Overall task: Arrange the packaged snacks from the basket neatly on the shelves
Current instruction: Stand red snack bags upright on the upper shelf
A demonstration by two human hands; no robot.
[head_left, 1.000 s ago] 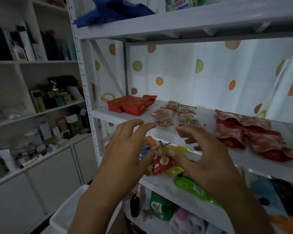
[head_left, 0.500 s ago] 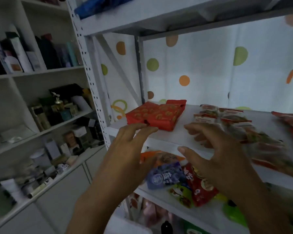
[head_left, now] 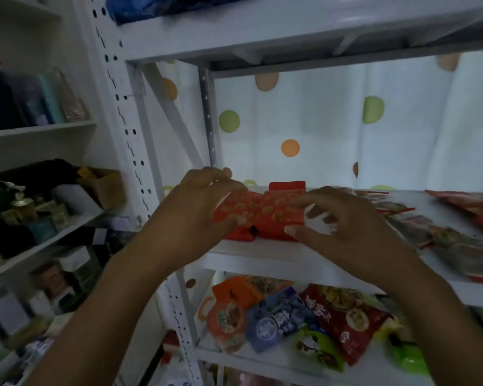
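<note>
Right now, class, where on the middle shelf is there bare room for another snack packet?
Bare: the front strip of the middle shelf below the red packets, and a back patch between the clear packs and the far-right red bags. Crowded: where the left hand and right hand hold the red packets, and the lower shelf's heap.

One head-worn camera faced forward, close to the shelf (head_left: pixel 262 250), past the left hand (head_left: pixel 190 207) and right hand (head_left: pixel 343 232) on the red packets (head_left: pixel 262 213).
</note>
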